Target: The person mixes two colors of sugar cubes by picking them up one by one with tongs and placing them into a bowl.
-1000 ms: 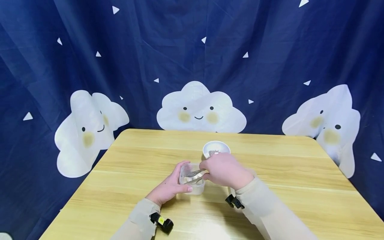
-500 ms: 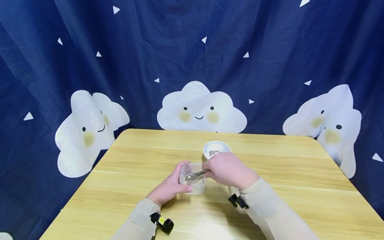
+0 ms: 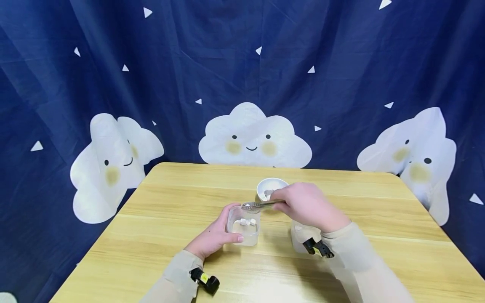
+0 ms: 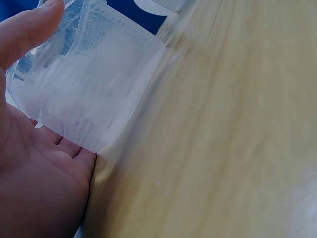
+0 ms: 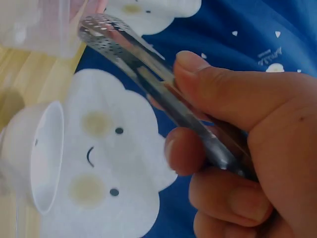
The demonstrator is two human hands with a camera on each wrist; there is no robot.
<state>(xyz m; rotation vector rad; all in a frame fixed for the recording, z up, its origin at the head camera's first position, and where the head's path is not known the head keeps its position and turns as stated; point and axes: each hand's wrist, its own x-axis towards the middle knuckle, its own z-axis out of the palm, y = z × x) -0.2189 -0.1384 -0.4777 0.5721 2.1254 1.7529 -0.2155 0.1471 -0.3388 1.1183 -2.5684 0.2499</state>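
Observation:
My left hand [image 3: 214,236] grips a translucent plastic box [image 3: 248,240] standing on the table, thumb along its near side and fingers at the far left. Small white block-like pieces [image 3: 248,221] lie inside it. In the left wrist view the thumb and palm flank the box wall [image 4: 99,94]. My right hand [image 3: 307,207] holds metal tongs [image 3: 265,203], their perforated heads over the box's far right rim. In the right wrist view the thumb and fingers squeeze the tongs [image 5: 183,111] with the heads close together; I cannot tell whether a piece sits between them.
A white bowl [image 3: 268,182] with something greyish in it stands just behind the right hand, partly covered by it. A second translucent box [image 3: 297,237] is beside the right wrist, partly hidden by the sleeve. Behind the wooden table [image 3: 182,185] hangs a blue curtain [image 3: 227,75].
The tongs were spread inside the box among the white pieces, then closed, and have now risen out to its far right rim. My right hand moved right and away; the left stayed put.

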